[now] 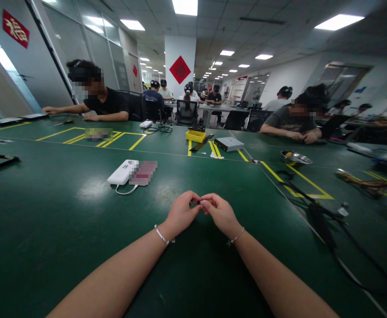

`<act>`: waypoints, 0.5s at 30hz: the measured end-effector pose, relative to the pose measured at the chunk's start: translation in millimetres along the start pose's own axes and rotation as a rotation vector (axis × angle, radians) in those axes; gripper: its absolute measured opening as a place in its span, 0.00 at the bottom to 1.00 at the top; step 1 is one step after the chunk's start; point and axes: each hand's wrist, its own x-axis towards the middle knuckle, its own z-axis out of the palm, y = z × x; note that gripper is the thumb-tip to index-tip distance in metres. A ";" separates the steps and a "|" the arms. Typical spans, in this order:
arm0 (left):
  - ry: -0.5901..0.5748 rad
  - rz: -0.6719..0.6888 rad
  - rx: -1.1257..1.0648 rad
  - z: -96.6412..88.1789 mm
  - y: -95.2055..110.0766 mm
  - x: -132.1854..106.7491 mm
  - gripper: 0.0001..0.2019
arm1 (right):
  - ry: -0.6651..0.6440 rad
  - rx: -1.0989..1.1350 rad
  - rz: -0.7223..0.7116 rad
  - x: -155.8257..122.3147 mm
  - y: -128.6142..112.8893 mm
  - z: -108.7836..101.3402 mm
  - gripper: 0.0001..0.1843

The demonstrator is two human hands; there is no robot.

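My left hand (181, 213) and my right hand (220, 212) meet fingertip to fingertip just above the green table (64, 229), in the middle foreground. Both hands are closed in a pinch on a tiny dark part (199, 202) held between them; it is too small to name. Each wrist wears a thin bracelet. A white power bank (122, 172) with a short looped cable lies on the table beyond my left hand.
A yellow parts tray (195, 135) and a grey box (228, 143) sit further back. A metal dish (295, 157), black cables (319, 216) and coloured wires (368, 182) lie to the right. Other people sit working at the far left, far right and at the tables behind.
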 end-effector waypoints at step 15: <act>-0.076 -0.087 0.062 0.9 -22.5 3.2 0.17 | 0.488 -1.077 0.664 -0.2 26.8 -169.8 0.20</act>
